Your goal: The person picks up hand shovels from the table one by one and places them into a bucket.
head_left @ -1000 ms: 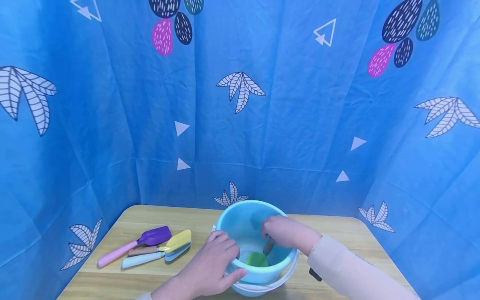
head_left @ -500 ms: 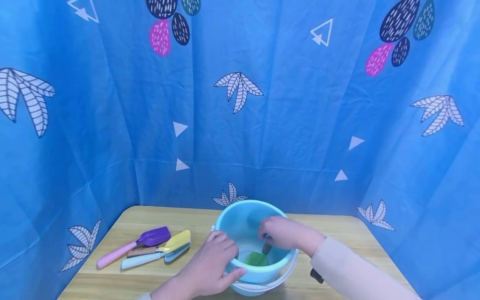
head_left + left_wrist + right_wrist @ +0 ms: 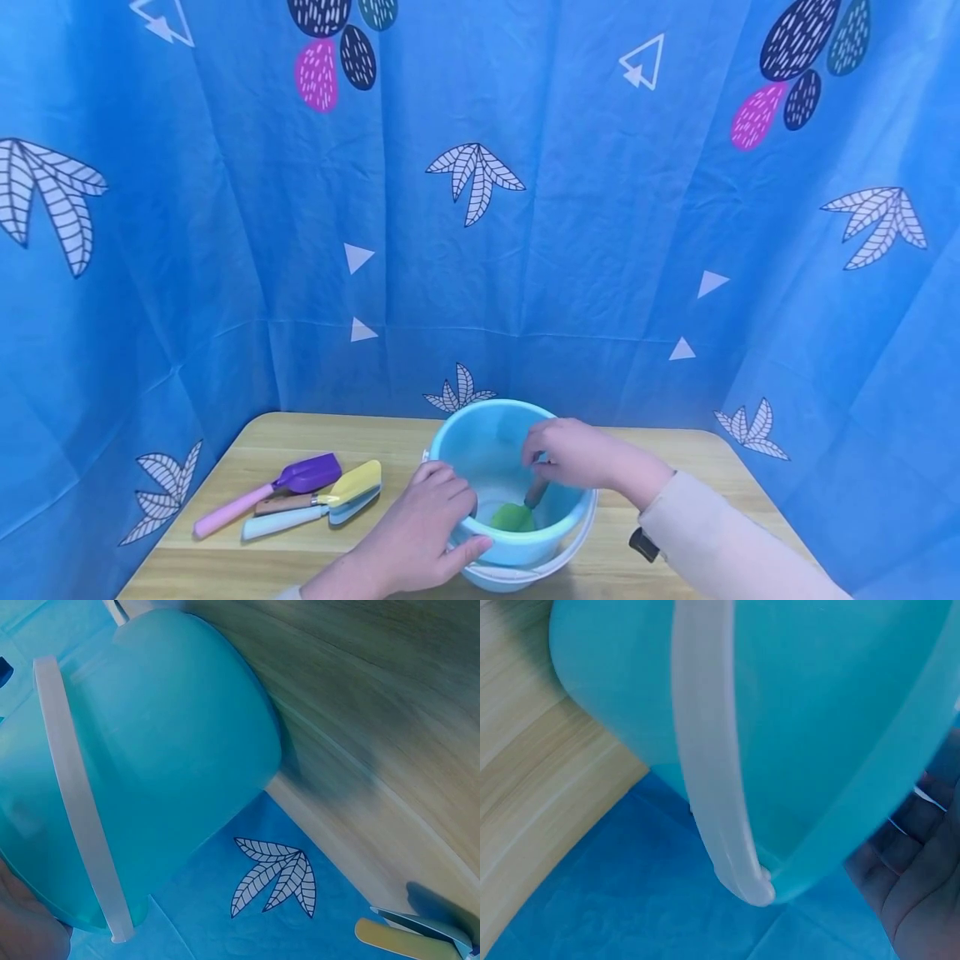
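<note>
1. Right hand (image 3: 576, 454) has come up a touch over the green shovel (image 3: 513, 517), fingers right by its handle. Can't tell if they're pinching it.
2. Blade hasn't really budged, it's down at the bottom of the blue bucket (image 3: 525, 547), so imo the shovel's basically in.
3. Left hand (image 3: 426, 527) still grips the rim, probably steadying it.

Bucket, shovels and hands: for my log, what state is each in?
Bucket: standing upright
Bucket handle: lowered
Green shovel: inside bucket, blade down
Purple shovel: lying down
Blue shovel: partly covered
Yellow shovel: overlapping blue shovel
Left hand: gripping bucket
Right hand: over green shovel, grip unclear
</note>
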Motion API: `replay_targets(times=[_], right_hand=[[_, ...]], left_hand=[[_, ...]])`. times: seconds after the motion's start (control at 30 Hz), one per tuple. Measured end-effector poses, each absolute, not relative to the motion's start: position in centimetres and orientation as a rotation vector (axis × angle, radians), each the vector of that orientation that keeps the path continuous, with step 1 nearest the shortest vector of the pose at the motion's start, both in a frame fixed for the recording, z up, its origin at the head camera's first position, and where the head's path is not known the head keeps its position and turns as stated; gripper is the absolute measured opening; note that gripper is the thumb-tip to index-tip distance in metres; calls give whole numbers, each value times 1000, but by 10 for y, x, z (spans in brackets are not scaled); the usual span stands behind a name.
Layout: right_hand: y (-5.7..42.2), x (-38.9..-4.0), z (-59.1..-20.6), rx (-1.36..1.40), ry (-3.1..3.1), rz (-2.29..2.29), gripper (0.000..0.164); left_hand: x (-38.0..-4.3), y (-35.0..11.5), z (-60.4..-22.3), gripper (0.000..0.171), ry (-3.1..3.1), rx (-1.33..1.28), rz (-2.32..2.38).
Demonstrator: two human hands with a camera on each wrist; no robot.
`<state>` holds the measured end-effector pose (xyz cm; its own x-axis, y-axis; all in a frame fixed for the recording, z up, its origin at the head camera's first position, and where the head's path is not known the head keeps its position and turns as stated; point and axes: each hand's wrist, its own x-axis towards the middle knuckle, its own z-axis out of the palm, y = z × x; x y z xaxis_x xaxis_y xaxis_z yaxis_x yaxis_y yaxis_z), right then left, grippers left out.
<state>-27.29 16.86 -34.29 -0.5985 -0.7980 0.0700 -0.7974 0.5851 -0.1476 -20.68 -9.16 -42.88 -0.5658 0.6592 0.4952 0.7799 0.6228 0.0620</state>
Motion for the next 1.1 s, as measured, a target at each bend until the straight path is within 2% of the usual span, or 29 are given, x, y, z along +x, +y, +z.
replay_targets(times=[0.67,1.1], right_hand=[[207,-264,-313,-1314,2947,-323,12],[234,-267,-314,-1250,3054,-372,8]], left_hand=[[-207,-92,-429,36,-2441,-1129,-406],[-206,-93,-429,37,-2448,-1125,-403]])
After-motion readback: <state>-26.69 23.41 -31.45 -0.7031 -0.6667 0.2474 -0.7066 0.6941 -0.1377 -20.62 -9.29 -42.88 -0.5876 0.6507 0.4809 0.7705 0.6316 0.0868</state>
